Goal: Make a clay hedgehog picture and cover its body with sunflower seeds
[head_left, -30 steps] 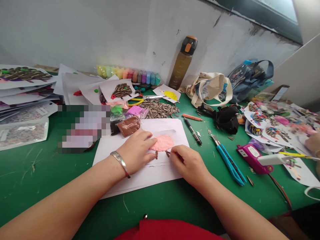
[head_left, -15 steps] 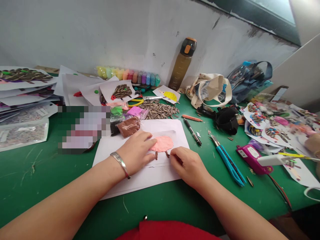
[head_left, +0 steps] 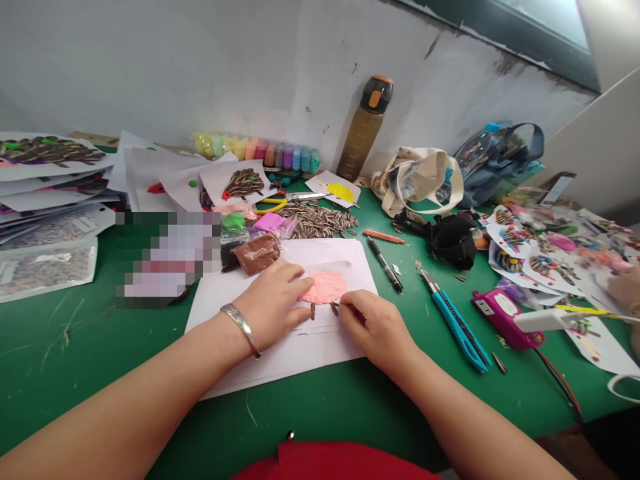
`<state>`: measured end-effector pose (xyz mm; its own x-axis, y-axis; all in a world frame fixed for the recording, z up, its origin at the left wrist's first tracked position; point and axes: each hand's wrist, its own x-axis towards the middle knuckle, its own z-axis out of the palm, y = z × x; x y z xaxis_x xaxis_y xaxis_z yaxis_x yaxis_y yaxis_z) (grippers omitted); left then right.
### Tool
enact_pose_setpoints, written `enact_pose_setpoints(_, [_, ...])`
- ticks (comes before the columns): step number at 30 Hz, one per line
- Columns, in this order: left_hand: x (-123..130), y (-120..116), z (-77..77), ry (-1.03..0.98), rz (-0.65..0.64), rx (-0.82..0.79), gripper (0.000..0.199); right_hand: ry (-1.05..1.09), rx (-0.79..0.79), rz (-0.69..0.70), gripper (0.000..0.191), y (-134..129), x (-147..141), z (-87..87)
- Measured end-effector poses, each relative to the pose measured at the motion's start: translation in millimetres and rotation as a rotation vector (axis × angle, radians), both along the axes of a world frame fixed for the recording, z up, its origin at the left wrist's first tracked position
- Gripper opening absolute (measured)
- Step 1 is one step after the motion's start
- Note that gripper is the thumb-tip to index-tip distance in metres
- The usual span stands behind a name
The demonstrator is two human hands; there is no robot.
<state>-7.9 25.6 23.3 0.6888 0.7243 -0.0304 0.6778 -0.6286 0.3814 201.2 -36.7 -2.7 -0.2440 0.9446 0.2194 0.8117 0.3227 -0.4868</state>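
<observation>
A flat oval of pink modelling clay (head_left: 327,288) lies on a white sheet of paper (head_left: 305,350) in front of me. Two short twisted brown clay pieces (head_left: 313,311) stick down from its lower edge like legs. My left hand (head_left: 277,300) rests on the sheet with its fingers apart, the fingertips touching the oval's left side. At the right leg, my right hand (head_left: 376,327) is closed in a pinch, its fingertips against the sheet. Whatever sits between those fingers is hidden. Just above my left hand is a bag of brown clay (head_left: 257,253).
Sunflower seeds (head_left: 320,220) are heaped behind the paper. To the right lie a pen (head_left: 385,265), a blue utility knife (head_left: 457,323) with its blade out, and a magenta power socket (head_left: 507,317). A tall bottle (head_left: 363,130) leans against the wall. Another person's hand (head_left: 625,290) shows at far right.
My right hand has shifted very slightly up at the right leg. My left hand stays in place. The other person's hand at the right edge has moved a little.
</observation>
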Motion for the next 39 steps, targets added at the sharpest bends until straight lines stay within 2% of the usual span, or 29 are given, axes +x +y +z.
enact_pose_setpoints(16, [-0.4, 0.0, -0.7, 0.004, -0.004, 0.014, 0.032, -0.005, -0.007, -0.006, 0.018, 2.2, -2.5, -0.6])
enact_pose_setpoints(21, [-0.3, -0.4, -0.5, 0.013, -0.010, 0.017, 0.033, 0.059, -0.005, -0.045, 0.014, 3.6, 0.8, 1.5])
enact_pose_setpoints(30, [-0.5, 0.3, 0.2, 0.010, -0.006, 0.010, 0.032, -0.095, 0.054, 0.020, 0.019, -0.8, 0.4, -2.9])
enact_pose_setpoints(39, [-0.5, -1.1, 0.4, 0.017, 0.001, -0.004, 0.035, 0.028, 0.059, 0.012, 0.014, -3.7, -1.6, 0.1])
